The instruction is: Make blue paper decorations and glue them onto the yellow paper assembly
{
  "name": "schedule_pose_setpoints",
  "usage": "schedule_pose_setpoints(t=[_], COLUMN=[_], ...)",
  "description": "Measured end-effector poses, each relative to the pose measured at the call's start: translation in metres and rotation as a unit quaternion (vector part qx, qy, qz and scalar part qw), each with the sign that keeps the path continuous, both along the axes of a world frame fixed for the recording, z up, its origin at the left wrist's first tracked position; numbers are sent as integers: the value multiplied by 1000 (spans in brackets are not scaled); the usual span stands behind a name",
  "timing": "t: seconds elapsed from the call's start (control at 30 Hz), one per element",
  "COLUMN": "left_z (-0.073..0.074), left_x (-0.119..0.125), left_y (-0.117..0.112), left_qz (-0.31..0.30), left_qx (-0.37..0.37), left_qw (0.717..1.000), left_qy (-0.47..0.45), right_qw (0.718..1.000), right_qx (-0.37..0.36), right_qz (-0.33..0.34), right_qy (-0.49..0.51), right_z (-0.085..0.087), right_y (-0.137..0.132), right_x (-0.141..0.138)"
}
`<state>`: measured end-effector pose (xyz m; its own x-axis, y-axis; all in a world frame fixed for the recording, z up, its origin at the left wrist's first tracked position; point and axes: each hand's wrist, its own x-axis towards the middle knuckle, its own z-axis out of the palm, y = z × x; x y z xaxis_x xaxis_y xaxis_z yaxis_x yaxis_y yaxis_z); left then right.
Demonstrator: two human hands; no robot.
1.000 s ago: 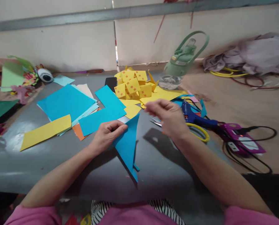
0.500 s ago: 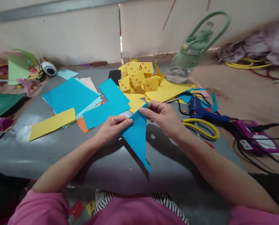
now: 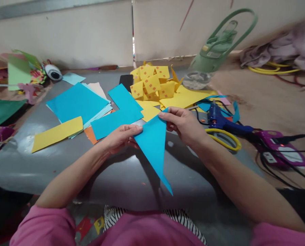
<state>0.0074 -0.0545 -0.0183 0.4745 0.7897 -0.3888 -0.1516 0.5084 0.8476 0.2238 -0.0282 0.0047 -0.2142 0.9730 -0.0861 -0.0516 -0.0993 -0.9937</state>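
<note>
Between my hands, above the grey table, is a folded blue sheet of paper (image 3: 154, 141) with a long pointed tip hanging toward me. My left hand (image 3: 123, 136) pinches its left corner, thumb on top. At the upper right corner my right hand (image 3: 183, 123) grips it between thumb and fingers. Just beyond my hands lie a blue paper strip (image 3: 116, 121) bent into an L shape and a yellow paper piece (image 3: 149, 111). Farther back stands a yellow folded-paper model (image 3: 152, 82) with orange diamond marks.
A stack of blue sheets (image 3: 77, 104) and a yellow strip (image 3: 57, 134) lie at left. On the right are yellow-handled scissors (image 3: 226, 139), a blue glue gun (image 3: 219, 118) with cables, and a purple power strip (image 3: 282, 148). A green-topped water bottle (image 3: 208, 58) stands behind.
The blue sheet has shifted slightly right and toward me, and its hanging tip reaches lower. My left thumb has slid out toward the sheet's left corner, while my right hand keeps its pinch.
</note>
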Motion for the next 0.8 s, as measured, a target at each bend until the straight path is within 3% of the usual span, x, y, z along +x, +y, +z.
schedule_pose_setpoints(t=[0.17,0.3,0.4,0.6,0.8], left_z=[3,7,10,4,3], left_x=[-2,-2,-1,-3,-5], left_y=[1,-2,-5,1,2], left_qz=[20,18,61,47,32], left_qx=[34,142,224,141,122], left_qw=[998,990,972,989,992], left_qy=[-47,-15,26,3,-2], right_qw=[999,997,996,998,996], right_qx=[-34,-57,-67,19,68], right_qz=[-34,-38,-42,-44,-53], right_qy=[22,42,50,35,17], right_z=[-4,-4,-4,-3,1], right_y=[6,8,8,2,-1], right_x=[2,3,1,-2,-1])
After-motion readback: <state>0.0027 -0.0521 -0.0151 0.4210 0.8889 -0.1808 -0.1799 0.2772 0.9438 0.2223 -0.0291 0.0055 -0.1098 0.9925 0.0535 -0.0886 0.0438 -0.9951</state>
